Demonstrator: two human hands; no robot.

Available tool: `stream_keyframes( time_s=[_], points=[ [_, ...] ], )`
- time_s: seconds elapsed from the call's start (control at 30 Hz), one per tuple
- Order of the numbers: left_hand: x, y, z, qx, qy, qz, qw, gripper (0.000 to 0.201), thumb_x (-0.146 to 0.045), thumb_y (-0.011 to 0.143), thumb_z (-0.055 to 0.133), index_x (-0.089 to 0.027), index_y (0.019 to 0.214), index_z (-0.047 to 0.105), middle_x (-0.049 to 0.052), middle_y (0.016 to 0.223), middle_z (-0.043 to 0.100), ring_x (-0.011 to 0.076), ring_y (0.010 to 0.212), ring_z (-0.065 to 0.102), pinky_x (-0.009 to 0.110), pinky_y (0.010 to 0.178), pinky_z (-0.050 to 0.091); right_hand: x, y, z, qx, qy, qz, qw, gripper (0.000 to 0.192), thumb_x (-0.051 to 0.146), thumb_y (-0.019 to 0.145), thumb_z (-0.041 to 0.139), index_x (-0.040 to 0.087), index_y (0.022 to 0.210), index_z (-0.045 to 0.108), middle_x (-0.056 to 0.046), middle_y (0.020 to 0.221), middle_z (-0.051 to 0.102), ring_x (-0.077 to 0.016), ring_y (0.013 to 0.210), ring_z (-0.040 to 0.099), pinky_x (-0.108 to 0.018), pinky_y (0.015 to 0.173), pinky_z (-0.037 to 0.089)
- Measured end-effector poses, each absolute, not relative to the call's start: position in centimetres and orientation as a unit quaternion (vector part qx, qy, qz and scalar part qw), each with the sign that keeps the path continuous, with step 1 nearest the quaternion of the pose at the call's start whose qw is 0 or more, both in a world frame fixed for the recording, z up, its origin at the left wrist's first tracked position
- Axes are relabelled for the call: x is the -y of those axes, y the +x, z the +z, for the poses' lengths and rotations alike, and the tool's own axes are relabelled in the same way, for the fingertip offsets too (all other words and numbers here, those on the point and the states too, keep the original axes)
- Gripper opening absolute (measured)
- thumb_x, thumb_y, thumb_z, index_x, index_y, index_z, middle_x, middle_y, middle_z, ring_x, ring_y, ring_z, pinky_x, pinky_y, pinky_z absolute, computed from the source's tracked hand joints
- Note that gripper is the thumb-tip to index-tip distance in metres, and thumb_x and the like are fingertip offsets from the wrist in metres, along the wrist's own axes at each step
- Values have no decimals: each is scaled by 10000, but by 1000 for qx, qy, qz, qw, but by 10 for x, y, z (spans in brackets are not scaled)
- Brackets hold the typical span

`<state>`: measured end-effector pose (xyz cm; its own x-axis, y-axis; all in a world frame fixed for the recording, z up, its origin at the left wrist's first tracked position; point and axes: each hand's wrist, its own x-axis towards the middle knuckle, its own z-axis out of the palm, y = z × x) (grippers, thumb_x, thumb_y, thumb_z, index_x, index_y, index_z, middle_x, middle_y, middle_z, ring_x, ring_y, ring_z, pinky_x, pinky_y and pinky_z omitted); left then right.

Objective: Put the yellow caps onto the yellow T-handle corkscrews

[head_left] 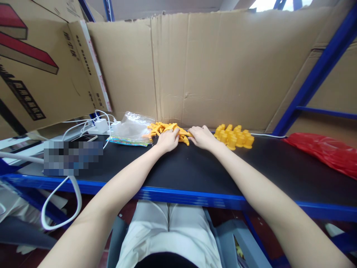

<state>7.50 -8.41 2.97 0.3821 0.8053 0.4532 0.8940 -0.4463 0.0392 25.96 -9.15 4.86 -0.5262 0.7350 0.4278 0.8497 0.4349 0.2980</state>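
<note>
Bench: black top (195,167), blue front edge.
Left hand (168,140): palm down, fingers curled into orange pile; actual grip can't be told.
Right hand (202,137): palm down at pile's right end, fingertips touching pieces; grip unclear.
Orange pieces (164,129): loose heap at bench back, between and under both hands.
Yellow parts (233,136): clustered just right of right hand.
Clear bag (133,128): left of heap.
Cardboard (223,70): back wall.

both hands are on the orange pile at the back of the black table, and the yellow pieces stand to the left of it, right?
Not quite. The yellow pieces stand to the right of the orange pile, not the left; a clear bag lies on the left. The rest holds: the head view shows the left hand and right hand on the pile at the back of the black table.
</note>
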Motion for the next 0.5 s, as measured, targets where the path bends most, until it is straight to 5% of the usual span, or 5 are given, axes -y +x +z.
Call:
stream_keyframes(
  time_s=[0.2, 0.5],
  points=[
    [83, 75, 28, 520, -823, -195, 117, 358, -320, 940, 284, -189, 1224, 457, 133, 1093, 609, 262, 976, 597, 399, 849, 451, 91, 259, 48, 848, -482, -190, 113, 270, 291, 946, 359, 144, 1024, 571, -114, 1031, 653, -234, 958, 583, -315, 730, 281],
    [84, 80, 24, 509, -833, -173, 128, 337, -320, 928, 294, -206, 1191, 472, 128, 1028, 618, 279, 951, 597, 404, 788, 466, 94, 259, 51, 832, -502, -229, 68, 206, 276, 852, 535, 138, 1004, 546, -116, 1004, 656, -263, 952, 587, -325, 725, 304]
  ],
)
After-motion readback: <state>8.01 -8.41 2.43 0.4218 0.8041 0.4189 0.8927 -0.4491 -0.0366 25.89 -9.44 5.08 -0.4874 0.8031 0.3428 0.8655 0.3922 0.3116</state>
